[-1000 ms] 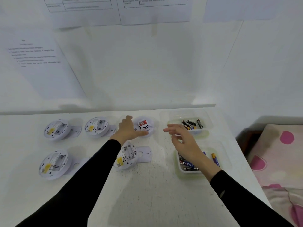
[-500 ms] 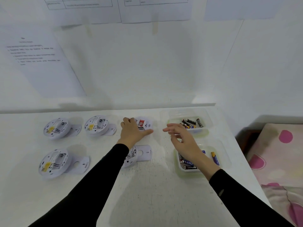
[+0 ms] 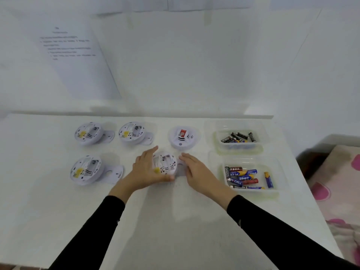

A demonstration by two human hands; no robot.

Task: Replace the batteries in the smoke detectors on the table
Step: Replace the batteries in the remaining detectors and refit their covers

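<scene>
Smoke detector, round, white plastic, lying back-up with its battery bay exposed (image 3: pixel 165 164), sits on the white table (image 3: pixel 175 221) between my two hands. My left hand (image 3: pixel 145 172) cups its left rim, fingers curled round the far side and thumb along the near edge, so it has hold of the housing. My right hand (image 3: pixel 198 172) lies flat and slack just right of that detector, fingers straight over the flat white mounting plate (image 3: pixel 180 168) beside it. It grips nothing, and I cannot tell whether it presses down. The bay sits on the detector's far-right half, toward the right hand. I make out no cells in it, though blur hides detail. To the right of the detector, beyond the right hand, is a clear plastic tray (image 3: pixel 259 164) of blue and red batteries (image 3: pixel 243 177), so I judge the right hand the nearer one for fetching. Left of the detector lies another open white detector (image 3: pixel 85 169). Beyond it stands a closed white detector with a red sticker (image 3: pixel 182 138), and far right of it a second clear tray (image 3: pixel 237 146) of dark batteries (image 3: pixel 236 137).
</scene>
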